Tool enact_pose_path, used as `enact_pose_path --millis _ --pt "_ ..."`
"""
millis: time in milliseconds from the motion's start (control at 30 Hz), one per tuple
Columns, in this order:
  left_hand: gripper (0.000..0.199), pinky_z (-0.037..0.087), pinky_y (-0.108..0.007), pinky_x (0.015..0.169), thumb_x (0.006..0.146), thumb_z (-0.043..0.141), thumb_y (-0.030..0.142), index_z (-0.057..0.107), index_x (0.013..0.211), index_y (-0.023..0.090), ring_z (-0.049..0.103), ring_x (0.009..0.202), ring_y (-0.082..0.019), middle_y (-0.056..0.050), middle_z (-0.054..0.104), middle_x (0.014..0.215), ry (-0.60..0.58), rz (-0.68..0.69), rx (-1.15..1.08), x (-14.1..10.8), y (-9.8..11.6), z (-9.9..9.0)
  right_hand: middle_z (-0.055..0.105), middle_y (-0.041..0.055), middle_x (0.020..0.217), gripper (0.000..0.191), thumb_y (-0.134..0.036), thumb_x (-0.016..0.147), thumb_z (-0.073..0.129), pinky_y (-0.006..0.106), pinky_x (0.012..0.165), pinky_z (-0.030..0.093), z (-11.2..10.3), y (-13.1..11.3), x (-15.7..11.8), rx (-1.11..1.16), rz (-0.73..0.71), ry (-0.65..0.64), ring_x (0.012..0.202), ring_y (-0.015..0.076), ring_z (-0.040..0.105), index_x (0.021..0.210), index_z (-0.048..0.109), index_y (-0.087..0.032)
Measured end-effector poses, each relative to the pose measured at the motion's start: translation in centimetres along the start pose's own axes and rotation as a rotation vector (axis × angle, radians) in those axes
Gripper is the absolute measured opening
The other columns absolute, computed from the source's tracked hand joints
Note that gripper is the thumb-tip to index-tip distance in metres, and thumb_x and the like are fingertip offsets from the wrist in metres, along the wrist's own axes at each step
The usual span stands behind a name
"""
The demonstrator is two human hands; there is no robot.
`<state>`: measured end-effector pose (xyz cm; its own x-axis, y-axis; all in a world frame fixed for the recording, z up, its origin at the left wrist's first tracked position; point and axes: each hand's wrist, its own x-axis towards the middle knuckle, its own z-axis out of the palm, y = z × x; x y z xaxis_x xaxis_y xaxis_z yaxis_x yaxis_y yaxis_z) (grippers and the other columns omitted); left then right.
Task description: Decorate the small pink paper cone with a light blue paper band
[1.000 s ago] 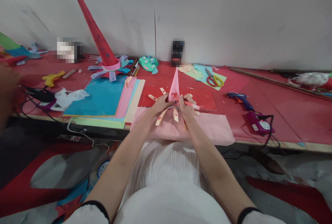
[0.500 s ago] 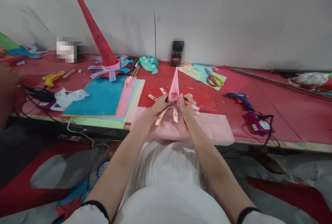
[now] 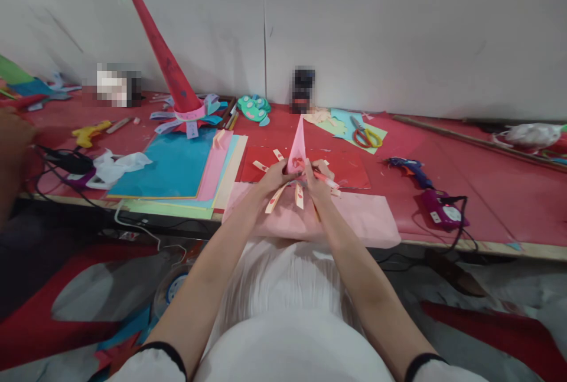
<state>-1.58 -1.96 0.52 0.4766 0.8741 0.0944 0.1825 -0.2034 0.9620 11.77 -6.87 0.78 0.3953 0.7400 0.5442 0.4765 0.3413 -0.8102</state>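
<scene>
A pink paper cone stands upright in front of me, with red marks low on its side. Cream paper strips bearing red shapes fan out around its base. My left hand grips the cone's lower left side. Held in my right hand is a red marker pen, its tip end at the red marks on the cone. Red sheets and a pale pink sheet lie beneath the work.
Coloured paper sheets and a tall red cone hat stand left. Scissors lie behind, a blue glue gun and purple box right. A yellow glue gun lies far left, near another person's hand.
The marker pen in my right hand has shifted slightly, and my right hand's fingers have moved a little. My left hand and the cone stay in place.
</scene>
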Motion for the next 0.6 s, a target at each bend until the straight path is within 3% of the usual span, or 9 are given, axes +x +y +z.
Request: enact_pose_path --millis 200,433,600 --pt "0.041 0.047 -0.036 0.084 0.071 0.068 0.037 0.06 0.105 0.015 0.059 0.094 -0.023 -0.008 0.065 0.1 -0.013 0.007 0.056 0.12 -0.11 -0.16 0.04 -0.0061 0.048 0.037 -0.045 0.083 0.046 0.023 0.05 0.034 -0.09 0.52 0.07 -0.027 -0.023 -0.012 0.047 0.0086 0.038 0.057 0.035 -0.022" --pt "0.041 0.047 -0.036 0.083 0.073 0.067 0.037 0.06 0.105 0.014 0.059 0.091 -0.021 -0.008 0.065 0.099 -0.004 0.035 0.039 0.21 -0.49 0.01 0.048 -0.0048 0.051 0.035 -0.048 0.084 0.047 0.022 0.051 0.036 0.08 0.04 0.05 -0.002 -0.017 -0.013 0.048 0.0086 0.043 0.061 0.043 -0.021" --pt "0.041 0.047 -0.036 0.083 0.072 0.067 0.04 0.06 0.103 0.015 0.059 0.09 -0.021 -0.008 0.064 0.099 -0.02 0.02 0.058 0.22 -0.4 -0.09 0.042 -0.0057 0.05 0.037 -0.046 0.083 0.047 0.022 0.051 0.035 0.01 0.6 0.07 -0.014 -0.037 -0.026 0.047 0.0084 0.04 0.057 0.036 -0.022"
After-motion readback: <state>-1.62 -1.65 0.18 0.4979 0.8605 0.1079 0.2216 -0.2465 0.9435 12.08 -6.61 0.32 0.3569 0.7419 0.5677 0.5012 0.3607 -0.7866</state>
